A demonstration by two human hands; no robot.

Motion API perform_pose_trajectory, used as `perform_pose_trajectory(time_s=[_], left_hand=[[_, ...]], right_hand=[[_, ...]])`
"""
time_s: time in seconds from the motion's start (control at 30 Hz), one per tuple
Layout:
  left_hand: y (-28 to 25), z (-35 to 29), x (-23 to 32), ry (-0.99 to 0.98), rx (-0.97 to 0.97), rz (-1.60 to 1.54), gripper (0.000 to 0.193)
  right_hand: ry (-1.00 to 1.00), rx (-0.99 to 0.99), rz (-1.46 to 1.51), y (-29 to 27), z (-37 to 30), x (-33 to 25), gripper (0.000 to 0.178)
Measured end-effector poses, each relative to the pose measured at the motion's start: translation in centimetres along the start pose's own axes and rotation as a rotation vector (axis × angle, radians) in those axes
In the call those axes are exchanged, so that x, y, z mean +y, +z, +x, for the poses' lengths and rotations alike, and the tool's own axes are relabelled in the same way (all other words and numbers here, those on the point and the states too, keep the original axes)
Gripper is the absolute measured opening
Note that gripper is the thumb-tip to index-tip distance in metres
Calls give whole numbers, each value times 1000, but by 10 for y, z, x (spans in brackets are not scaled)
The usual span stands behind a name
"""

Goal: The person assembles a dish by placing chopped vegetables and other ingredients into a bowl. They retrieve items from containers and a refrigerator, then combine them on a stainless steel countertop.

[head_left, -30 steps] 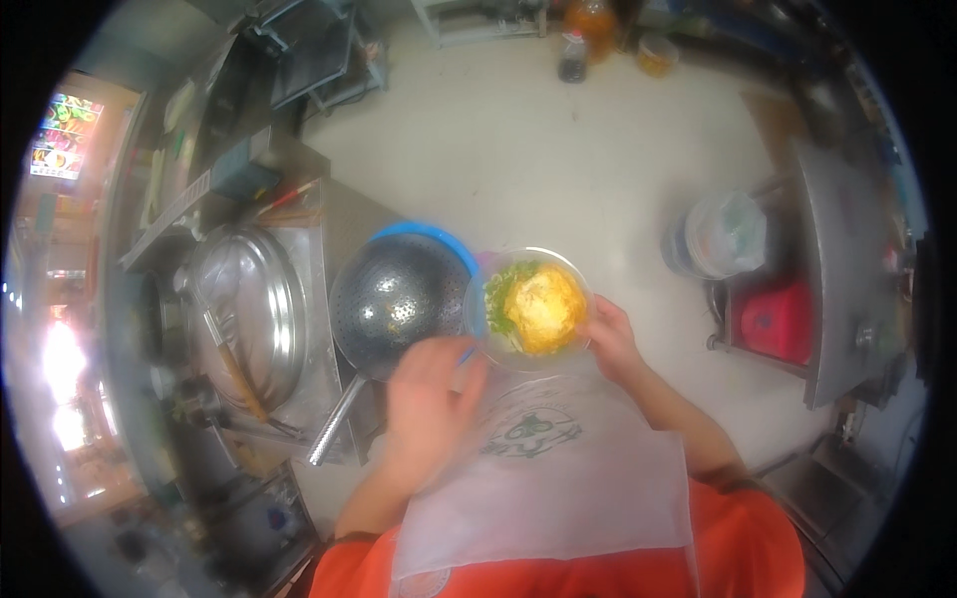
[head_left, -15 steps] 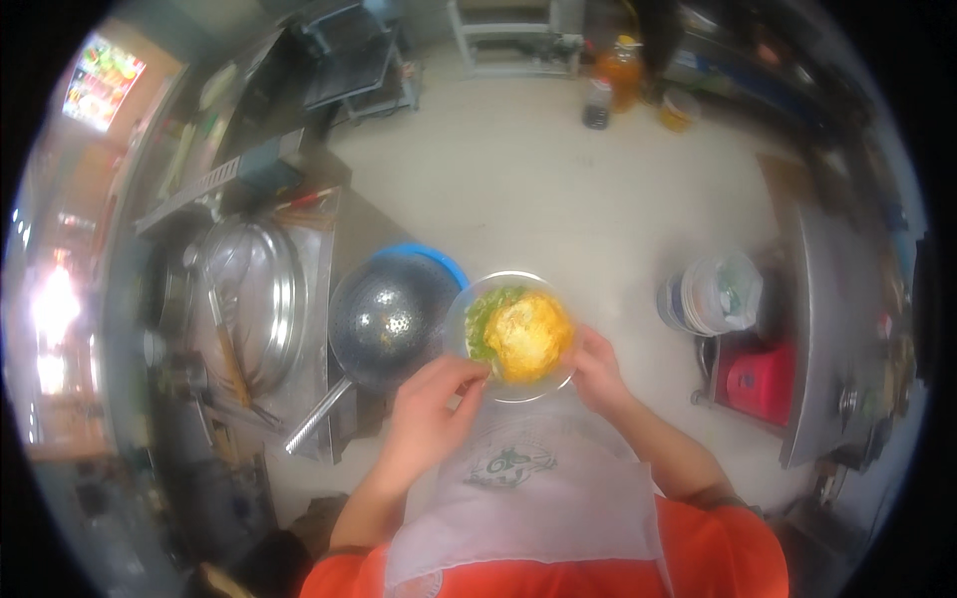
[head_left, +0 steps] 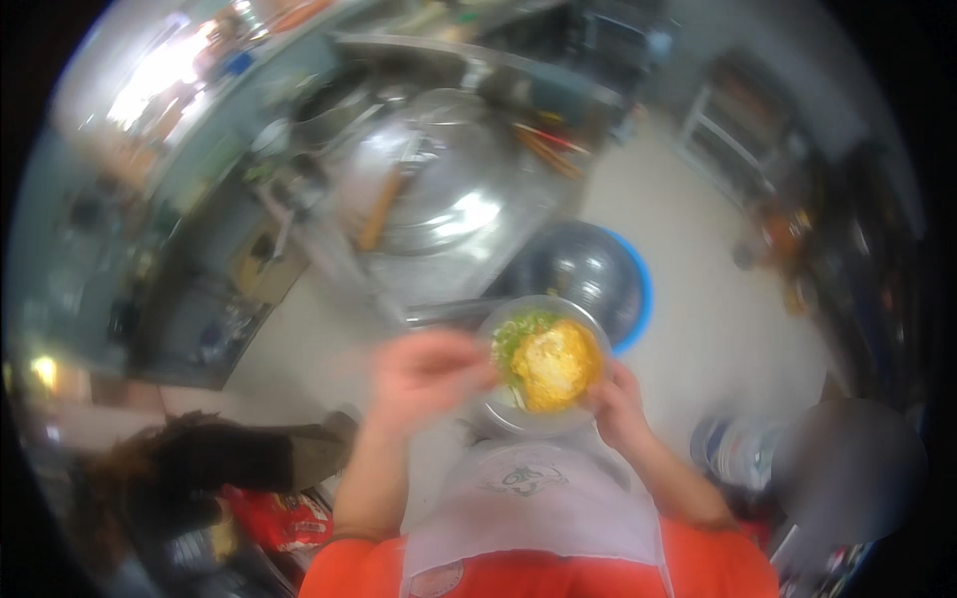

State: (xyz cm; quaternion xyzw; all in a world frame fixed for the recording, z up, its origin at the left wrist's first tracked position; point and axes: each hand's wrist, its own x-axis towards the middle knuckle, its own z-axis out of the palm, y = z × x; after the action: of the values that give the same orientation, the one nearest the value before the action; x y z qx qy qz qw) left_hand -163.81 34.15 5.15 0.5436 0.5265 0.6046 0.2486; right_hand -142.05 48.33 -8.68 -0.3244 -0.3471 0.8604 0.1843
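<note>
A round silver bowl (head_left: 543,429) is in front of my apron. It holds chopped green vegetable (head_left: 515,339) on the left and a yellow, egg-like mass with a pale top (head_left: 556,367). My right hand (head_left: 620,401) grips the bowl's right rim, thumb and fingers pinching it. At the left rim, my left hand (head_left: 427,374) is smeared by motion; whether its fingers touch the bowl is unclear. Just beyond the bowl lies a dark wok (head_left: 573,274), its handle pointing left. A blue rim (head_left: 648,284) curves behind the wok.
A metal counter with a large round steel lid or pan (head_left: 444,184) stands ahead to the left. A wooden-handled tool (head_left: 382,209) lies across it. White buckets (head_left: 736,448) stand at right beside a blurred dark round shape (head_left: 852,468). A red package (head_left: 284,520) sits lower left.
The view has swung left, bringing the counter ahead of me. My left hand has come away leftward from its place at the bowl's rim. My right hand still holds the bowl.
</note>
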Motion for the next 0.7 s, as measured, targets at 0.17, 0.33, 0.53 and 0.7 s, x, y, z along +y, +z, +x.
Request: perform_pose_trajectory(time_s=[0.17,0.33,0.53,0.7], left_hand=[[-93,-16,42,-384,-5,478,33],[-232,-86,45,-535,557,-144,29],[-323,-180,34,-715,619,13,54],[-411,-210,7,-870,517,-113,66]], right_hand=[[125,-7,62,101,5,13,38],[270,-43,31,227,39,44,36],[344,-57,-84,367,45,81,39],[321,-186,-56,468,110,123,44]])
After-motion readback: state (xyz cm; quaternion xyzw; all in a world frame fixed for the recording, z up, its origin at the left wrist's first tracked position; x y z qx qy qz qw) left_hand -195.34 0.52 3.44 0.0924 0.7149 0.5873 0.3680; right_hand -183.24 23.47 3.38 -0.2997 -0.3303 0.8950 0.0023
